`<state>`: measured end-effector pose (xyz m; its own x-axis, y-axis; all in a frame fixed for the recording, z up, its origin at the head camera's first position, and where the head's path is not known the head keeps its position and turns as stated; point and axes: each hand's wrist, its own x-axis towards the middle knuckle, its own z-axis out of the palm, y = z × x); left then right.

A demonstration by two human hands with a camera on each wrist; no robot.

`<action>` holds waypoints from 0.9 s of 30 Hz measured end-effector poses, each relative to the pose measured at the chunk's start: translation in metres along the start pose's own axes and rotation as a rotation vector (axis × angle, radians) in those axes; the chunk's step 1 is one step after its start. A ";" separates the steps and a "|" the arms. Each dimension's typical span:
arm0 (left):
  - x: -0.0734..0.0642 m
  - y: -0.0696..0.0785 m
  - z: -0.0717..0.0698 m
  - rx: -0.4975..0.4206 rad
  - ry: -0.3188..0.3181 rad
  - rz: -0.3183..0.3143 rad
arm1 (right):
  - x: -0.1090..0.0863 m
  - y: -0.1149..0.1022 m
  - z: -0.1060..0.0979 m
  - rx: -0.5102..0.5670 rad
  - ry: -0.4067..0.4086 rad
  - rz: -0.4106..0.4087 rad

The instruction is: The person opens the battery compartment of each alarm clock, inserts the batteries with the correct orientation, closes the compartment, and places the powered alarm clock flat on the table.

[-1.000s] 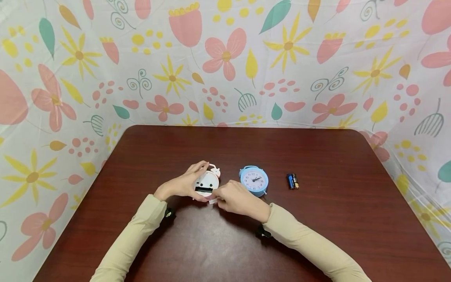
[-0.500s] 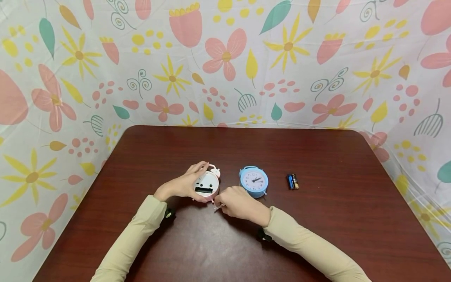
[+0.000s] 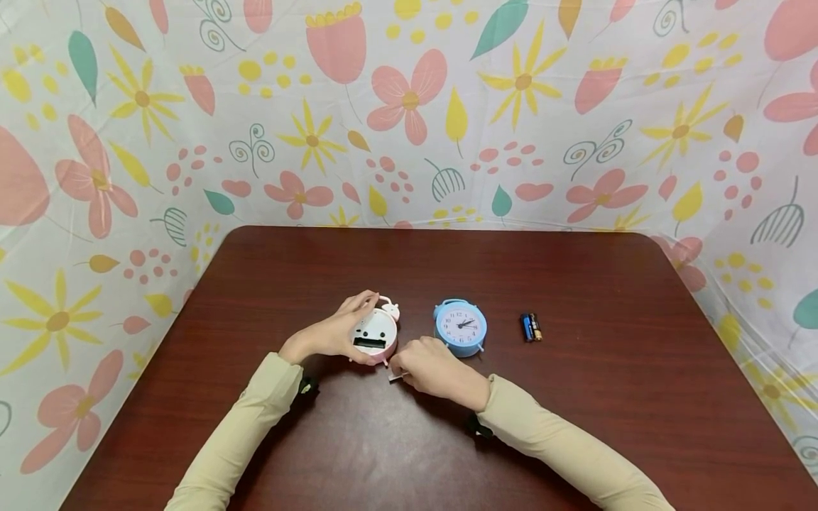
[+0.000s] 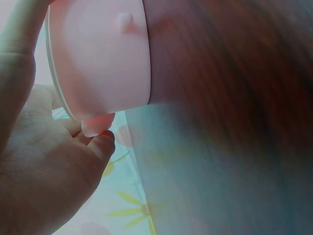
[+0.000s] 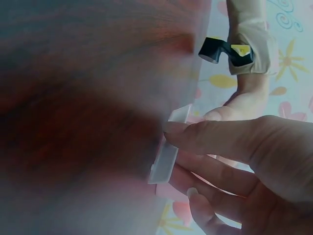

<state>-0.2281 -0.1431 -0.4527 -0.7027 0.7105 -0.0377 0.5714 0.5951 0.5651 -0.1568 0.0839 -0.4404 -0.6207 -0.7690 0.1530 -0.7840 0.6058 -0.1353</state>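
- Desk: forearms slant in from near side.
- L hand: curled round pink clock, thumb at bottom, fingers up top.
- R hand: thumb & fingers pinch white cover.
- Pink clock: back up on desk, btwn hands.
- White cover: nr clock's bottom edge.

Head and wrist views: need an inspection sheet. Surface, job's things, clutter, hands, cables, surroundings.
Surface: red-brown wood-grain table, glossy.
Job's things: pink-and-white alarm clock, back showing, battery compartment uncovered; white battery cover off it.
Clutter: blue alarm clock, dial up; two batteries side by side to its right.
Hands: left hand grips the pink-and-white alarm clock; right hand pinches the cover.
Cables: nothing seen.
Surroundings: floral backdrop behind and both sides.
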 end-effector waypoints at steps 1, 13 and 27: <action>0.000 0.000 0.000 -0.008 -0.002 -0.007 | 0.000 0.000 0.000 -0.003 -0.002 0.005; 0.000 -0.001 0.001 -0.009 0.003 -0.007 | 0.002 -0.003 0.002 0.005 -0.029 0.037; -0.001 -0.002 0.002 -0.012 0.020 0.008 | 0.000 0.003 -0.007 0.113 -0.065 0.059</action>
<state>-0.2275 -0.1442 -0.4554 -0.7061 0.7079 -0.0167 0.5722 0.5844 0.5754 -0.1592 0.0868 -0.4342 -0.6605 -0.7467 0.0785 -0.7378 0.6262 -0.2519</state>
